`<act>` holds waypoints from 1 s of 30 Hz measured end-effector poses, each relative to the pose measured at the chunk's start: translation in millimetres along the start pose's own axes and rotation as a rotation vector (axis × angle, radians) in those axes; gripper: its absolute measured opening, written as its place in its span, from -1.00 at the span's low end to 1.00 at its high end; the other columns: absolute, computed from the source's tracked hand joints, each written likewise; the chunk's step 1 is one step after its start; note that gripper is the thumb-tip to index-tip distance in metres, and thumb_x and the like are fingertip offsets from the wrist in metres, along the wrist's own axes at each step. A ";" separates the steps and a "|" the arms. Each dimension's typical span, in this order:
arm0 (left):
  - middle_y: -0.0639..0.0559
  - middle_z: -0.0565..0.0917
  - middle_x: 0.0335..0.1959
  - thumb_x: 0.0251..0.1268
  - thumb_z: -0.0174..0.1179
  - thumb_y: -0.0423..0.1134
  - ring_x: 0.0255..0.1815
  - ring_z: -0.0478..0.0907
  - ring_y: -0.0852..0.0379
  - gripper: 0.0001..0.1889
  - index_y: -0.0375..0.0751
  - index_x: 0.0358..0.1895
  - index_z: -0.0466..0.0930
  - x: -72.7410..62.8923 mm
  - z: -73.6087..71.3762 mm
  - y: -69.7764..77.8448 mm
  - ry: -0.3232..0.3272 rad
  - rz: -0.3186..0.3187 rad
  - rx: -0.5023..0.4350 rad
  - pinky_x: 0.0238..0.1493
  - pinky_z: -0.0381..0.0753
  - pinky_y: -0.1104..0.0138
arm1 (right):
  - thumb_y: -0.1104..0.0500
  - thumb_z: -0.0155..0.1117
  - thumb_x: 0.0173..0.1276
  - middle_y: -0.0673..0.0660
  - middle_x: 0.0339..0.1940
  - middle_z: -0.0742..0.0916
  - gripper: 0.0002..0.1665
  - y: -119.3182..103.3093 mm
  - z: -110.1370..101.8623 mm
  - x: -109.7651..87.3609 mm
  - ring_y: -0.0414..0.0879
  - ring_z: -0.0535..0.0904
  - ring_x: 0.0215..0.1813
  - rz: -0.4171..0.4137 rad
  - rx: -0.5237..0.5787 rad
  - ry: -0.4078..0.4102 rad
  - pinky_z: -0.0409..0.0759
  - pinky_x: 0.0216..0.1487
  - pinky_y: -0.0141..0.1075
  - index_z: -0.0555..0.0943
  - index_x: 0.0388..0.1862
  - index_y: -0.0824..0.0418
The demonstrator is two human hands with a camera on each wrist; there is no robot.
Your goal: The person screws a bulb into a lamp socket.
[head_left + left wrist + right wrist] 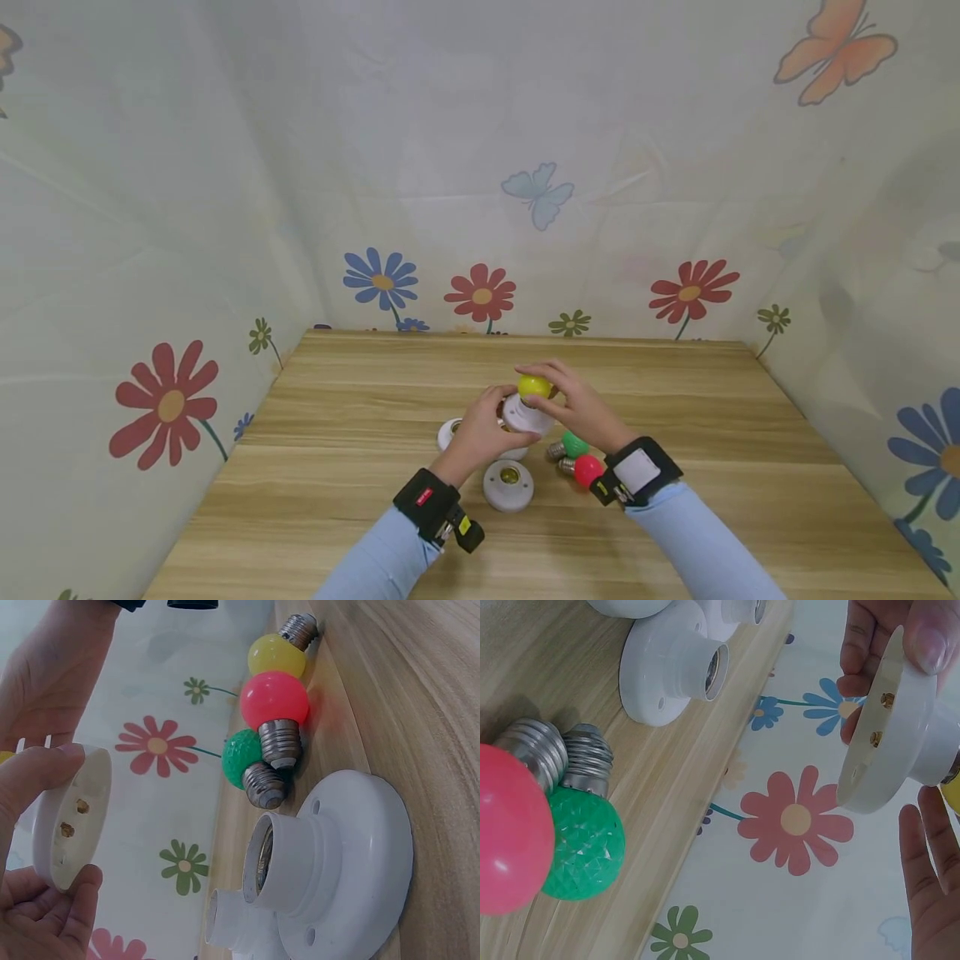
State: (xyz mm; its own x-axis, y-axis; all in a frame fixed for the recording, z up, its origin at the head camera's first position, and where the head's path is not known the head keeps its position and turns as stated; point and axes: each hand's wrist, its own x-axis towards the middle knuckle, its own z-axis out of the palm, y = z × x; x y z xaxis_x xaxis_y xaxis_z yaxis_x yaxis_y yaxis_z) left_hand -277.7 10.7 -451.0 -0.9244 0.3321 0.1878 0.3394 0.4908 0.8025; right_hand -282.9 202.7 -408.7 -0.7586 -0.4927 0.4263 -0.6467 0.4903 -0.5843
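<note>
My left hand (474,432) grips a white lamp socket (528,418) by its round base, lifted above the table. In the right wrist view, the underside of this socket (877,742) shows two brass screws. With thumb and fingers, my right hand (588,410) holds a yellow light bulb (534,386) at the socket's mouth. The bulb's metal base is mostly hidden, so how deep it sits I cannot tell. Below, a green bulb (575,443) and a red bulb (588,472) lie by the right wrist. Another yellow bulb (276,656) appears in the left wrist view.
Several other white sockets stand on the wooden table (337,492), one nearest me (508,486) and one partly behind the left hand (447,433). A flower-printed curtain (420,167) surrounds the table's back and sides.
</note>
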 end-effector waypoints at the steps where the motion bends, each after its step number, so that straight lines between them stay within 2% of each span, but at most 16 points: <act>1: 0.00 0.51 0.15 -0.02 0.45 0.12 0.08 0.51 0.08 -0.15 -0.11 0.35 0.32 -0.1 0.1 -0.1 0.000 0.002 -0.003 0.06 0.61 0.24 | 0.05 0.23 0.39 0.04 0.17 0.54 -0.46 -0.1 -0.3 -0.5 -0.06 0.49 0.09 -0.001 0.005 -0.003 0.58 0.06 0.04 0.44 0.34 -0.05; 6: -0.09 0.49 0.21 0.00 0.45 0.11 0.10 0.51 0.06 -0.15 -0.13 0.36 0.32 0.1 0.6 -1.2 -0.001 0.014 -0.013 0.09 0.60 0.22 | 0.16 0.17 0.44 0.10 0.35 0.50 -0.43 -0.2 -2.6 -2.6 0.09 0.43 0.33 -0.044 0.045 -0.016 0.44 0.25 0.17 0.37 0.41 -0.02; 9: -0.08 0.49 0.21 0.00 0.44 0.11 0.11 0.51 0.06 -0.15 -0.13 0.35 0.32 0.5 0.7 -2.1 0.000 0.017 -0.012 0.10 0.60 0.22 | 0.23 0.13 0.45 0.11 0.38 0.49 -0.44 -0.3 -4.0 -2.5 0.11 0.36 0.40 -0.082 0.066 -0.021 0.37 0.30 0.21 0.38 0.41 0.04; 15: -0.08 0.49 0.21 0.00 0.45 0.10 0.13 0.51 0.04 -0.15 -0.15 0.36 0.31 0.9 0.6 -2.3 -0.002 0.014 -0.019 0.12 0.59 0.21 | 0.25 0.16 0.43 0.12 0.34 0.52 -0.47 -0.5 -4.3 -2.2 0.06 0.45 0.32 -0.086 0.065 -0.018 0.47 0.24 0.12 0.42 0.37 0.07; 23: -0.09 0.50 0.18 0.01 0.45 0.07 0.11 0.51 0.05 -0.17 -0.15 0.35 0.32 1.4 0.8 -1.2 -0.012 0.014 -0.022 0.11 0.59 0.22 | 0.13 0.28 0.35 0.05 0.12 0.56 -0.51 -0.9 -2.8 -1.3 -0.07 0.51 0.11 -0.012 0.012 0.032 0.58 0.13 -0.06 0.51 0.26 0.05; 30: -0.09 0.50 0.18 0.00 0.45 0.09 0.11 0.51 0.06 -0.17 -0.12 0.35 0.33 1.1 1.5 -1.1 -0.013 0.005 -0.029 0.12 0.59 0.20 | 0.10 0.33 0.32 0.06 0.12 0.57 -0.50 -2.0 -3.3 -0.9 -0.05 0.51 0.11 -0.009 -0.013 0.050 0.59 0.10 -0.08 0.53 0.23 0.06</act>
State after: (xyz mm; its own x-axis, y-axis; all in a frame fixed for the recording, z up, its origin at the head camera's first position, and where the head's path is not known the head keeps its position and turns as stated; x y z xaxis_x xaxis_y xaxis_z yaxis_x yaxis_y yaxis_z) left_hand -278.9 11.7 -452.6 -0.9205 0.3446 0.1844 0.3381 0.4656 0.8179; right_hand -281.2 204.5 -405.6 -0.7556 -0.4608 0.4656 -0.6542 0.4954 -0.5714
